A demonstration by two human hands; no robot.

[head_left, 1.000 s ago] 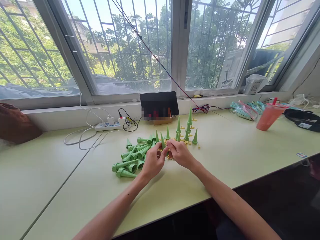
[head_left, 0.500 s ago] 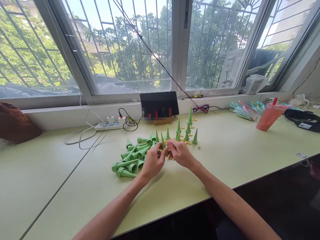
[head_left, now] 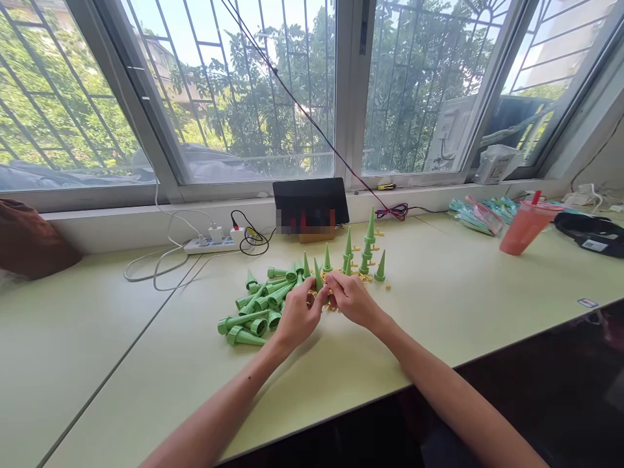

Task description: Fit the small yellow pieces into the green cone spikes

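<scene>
My left hand is closed around the lower part of a green plant-watering spike, whose tip points up. Right against it, my right hand pinches at the spike's base; whatever lies between those fingers is hidden. A heap of loose green spikes lies to the left of my hands. Small yellow valve pieces are scattered behind and under my fingers, partly covered. Beyond them stand several upright spikes, among them a tall stack with yellow valves sticking out sideways and a single spike.
A dark tablet leans by the window sill. To the left are a power strip and loose cables. On the right sit a red cup with a straw, plastic packets and a black item. The table's front edge runs below my forearms.
</scene>
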